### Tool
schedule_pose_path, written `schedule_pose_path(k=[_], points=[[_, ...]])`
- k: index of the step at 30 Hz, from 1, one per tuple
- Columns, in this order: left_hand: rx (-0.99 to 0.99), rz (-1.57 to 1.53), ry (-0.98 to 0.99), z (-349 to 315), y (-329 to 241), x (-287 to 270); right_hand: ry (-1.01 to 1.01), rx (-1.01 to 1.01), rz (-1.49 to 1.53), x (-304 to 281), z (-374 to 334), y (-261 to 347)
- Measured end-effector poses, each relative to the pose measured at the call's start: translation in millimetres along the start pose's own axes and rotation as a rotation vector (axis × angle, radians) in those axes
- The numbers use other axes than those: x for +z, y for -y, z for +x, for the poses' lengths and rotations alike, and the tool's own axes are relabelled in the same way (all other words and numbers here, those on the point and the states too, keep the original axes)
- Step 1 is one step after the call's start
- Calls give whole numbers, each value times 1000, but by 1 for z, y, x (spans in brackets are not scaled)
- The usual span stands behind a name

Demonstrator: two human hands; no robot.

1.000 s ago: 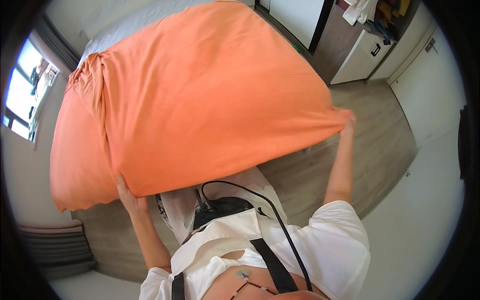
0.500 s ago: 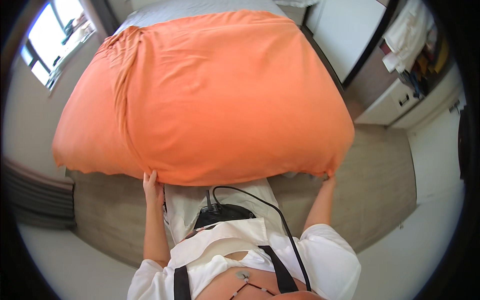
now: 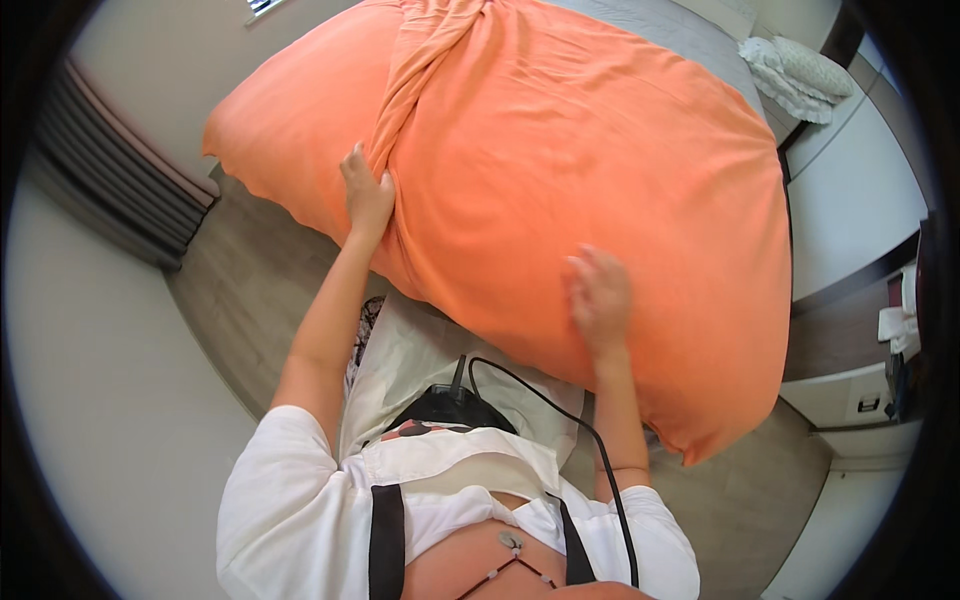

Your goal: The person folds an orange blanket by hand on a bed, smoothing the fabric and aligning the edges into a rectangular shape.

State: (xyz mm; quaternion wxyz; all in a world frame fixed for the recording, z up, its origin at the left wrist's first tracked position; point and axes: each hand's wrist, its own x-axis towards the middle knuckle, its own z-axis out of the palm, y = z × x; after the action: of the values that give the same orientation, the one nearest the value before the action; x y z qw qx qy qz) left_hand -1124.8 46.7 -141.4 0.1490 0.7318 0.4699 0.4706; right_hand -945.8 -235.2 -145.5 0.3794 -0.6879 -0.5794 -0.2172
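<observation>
Left grip (image 3: 368, 197) half-curled against the twisted fold of the orange sheet (image 3: 520, 200); can't tell if cloth is pinched. Right grip (image 3: 600, 293) slack, fingers loosely parted, over its near side. Sheet extends beyond both, across grey bed (image 3: 690, 42).

Hands: two, one left hand (image 3: 368, 198), one right hand (image 3: 600, 300). I count one orange cloth (image 3: 560, 160), one grey bed sheet (image 3: 650, 32). Two white sleeves (image 3: 285, 500); two black straps (image 3: 387, 540). One black cable (image 3: 530, 375). One black pouch (image 3: 440, 408), one upright stub (image 3: 459, 372) at it. One necklace (image 3: 487, 577), one pale pendant (image 3: 510, 539). One gathered grey curtain (image 3: 110, 170). One window (image 3: 261, 5), just a corner visible. One black drawer handle (image 3: 869, 404). Pale frilled pillows (image 3: 785, 80): one or two, can't tell. Clothes (image 3: 898, 328) at far right: too small to count.
</observation>
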Motion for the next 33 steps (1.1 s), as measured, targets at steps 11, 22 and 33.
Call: schedule_pose_path(k=[11,22,33], points=[[95,496,262,103,26,74,121,14,-64,14,-1,4],[-484,-1577,112,175,166,-55,59,48,-62,93,56,80],[-1013,-1380,-267,49,283,-38,218,22,-118,104,48,96]])
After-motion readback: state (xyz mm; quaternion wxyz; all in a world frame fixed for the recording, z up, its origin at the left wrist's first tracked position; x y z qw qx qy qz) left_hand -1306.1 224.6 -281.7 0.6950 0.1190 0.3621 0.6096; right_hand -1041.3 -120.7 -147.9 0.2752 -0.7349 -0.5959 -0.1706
